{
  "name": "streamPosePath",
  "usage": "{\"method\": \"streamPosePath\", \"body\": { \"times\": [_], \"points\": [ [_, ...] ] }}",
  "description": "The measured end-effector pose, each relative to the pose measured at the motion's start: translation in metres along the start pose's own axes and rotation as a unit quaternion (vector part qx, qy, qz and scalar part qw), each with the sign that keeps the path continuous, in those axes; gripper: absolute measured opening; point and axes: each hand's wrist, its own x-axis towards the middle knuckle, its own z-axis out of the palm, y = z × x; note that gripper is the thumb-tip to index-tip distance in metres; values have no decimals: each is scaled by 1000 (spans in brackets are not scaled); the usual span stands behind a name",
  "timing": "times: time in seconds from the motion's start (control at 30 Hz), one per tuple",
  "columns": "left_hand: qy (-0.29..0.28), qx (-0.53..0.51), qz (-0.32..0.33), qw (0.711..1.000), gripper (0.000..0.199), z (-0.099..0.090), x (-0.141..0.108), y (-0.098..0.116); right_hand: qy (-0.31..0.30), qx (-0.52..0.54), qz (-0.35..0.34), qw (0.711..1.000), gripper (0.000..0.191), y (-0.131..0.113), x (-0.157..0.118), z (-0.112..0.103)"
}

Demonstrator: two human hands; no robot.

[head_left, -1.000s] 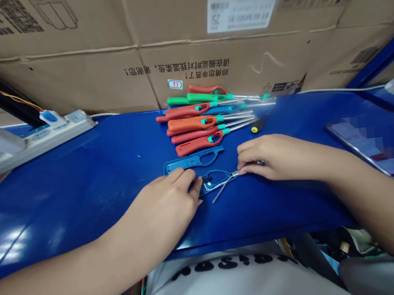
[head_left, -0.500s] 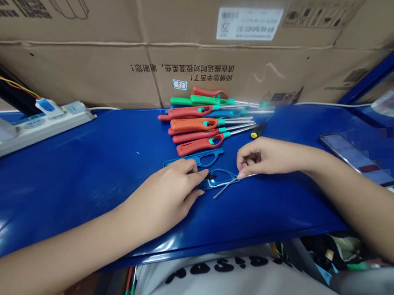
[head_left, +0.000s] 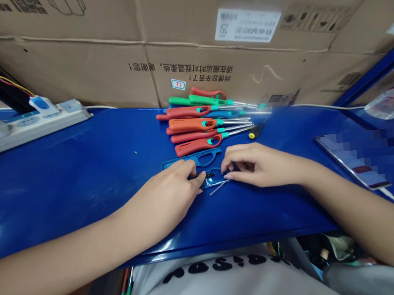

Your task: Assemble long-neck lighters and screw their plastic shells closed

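Observation:
My left hand (head_left: 162,191) rests on the blue workbench (head_left: 81,188), its fingertips pressing a blue plastic lighter shell (head_left: 214,180). A thin metal rod (head_left: 218,187) lies in that shell and sticks out to the lower right. My right hand (head_left: 258,165) pinches the rod's metal end at the shell. Just above my left fingers lies a second blue shell half (head_left: 193,158), untouched. Farther back, several long-nosed lighters (head_left: 191,124) with red, orange and green handles lie in a loose stack.
A small screwdriver (head_left: 256,131) lies beside the stack. A white power strip (head_left: 28,123) sits at the back left, and a smartphone (head_left: 353,161) lies at the right. Cardboard boxes (head_left: 69,71) stand along the bench's back edge.
My right hand has moved left, closer to my left hand, and the metal rod now points less far out of the shell. The view has shifted slightly.

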Motion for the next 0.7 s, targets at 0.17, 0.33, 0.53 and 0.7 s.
{"method": "streamPosePath", "body": {
  "times": [0.17, 0.33, 0.53, 0.7],
  "points": [
    [58, -83, 28, 995, 25, 10, 1, -8, 61, -85, -9, 994, 16, 0, 8, 19],
    [87, -101, 54, 990, 30, 15, 4, -9, 82, -47, -7, 996, 13, 1, 12, 26],
    [57, -76, 32, 995, 31, 10, 2, -5, 81, -18, -15, 996, 12, -5, 5, 10],
    [43, -67, 34, 996, 39, 9, 1, -10, -8, -39, -16, 999, 16, -5, -3, 0]
  ]
}}
